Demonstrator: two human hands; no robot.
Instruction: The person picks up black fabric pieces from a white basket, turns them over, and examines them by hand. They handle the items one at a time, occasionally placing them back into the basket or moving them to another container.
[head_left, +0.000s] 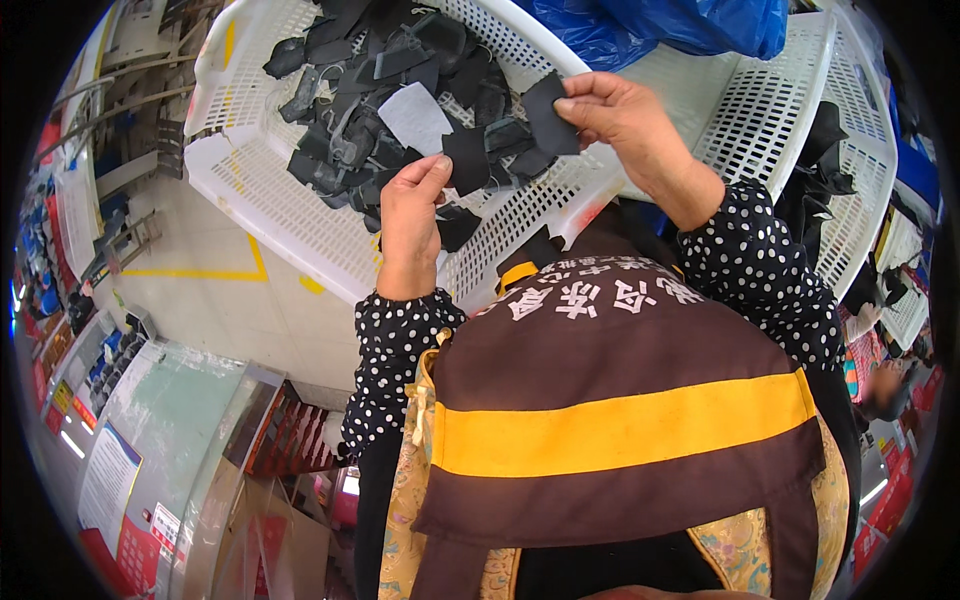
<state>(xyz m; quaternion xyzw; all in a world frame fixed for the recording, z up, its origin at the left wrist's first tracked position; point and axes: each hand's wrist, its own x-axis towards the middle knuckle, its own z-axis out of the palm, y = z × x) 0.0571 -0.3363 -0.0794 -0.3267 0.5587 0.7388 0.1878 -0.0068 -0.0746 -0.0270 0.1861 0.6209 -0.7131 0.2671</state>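
Between thumb and fingers, my left hand (415, 217) pinches a small dark fabric piece (466, 161) by its lower left edge. My right hand (630, 127) grips another dark fabric piece (550, 112) at its right side. Both pieces are held up over a white perforated plastic basket (285, 217), a short gap apart. Under them lies a loose heap of dark fabric pieces (375, 90), some with thin pale threads. One light grey piece (416, 118) rests on the heap, just above my left hand's piece.
A blue plastic bag (660, 26) lies beyond my right hand. More white perforated baskets (765, 105) stand at the right, with dark pieces (825, 165) in one. A pale green surface (187, 397) is at lower left. Another person (885, 386) is partly visible at far right.
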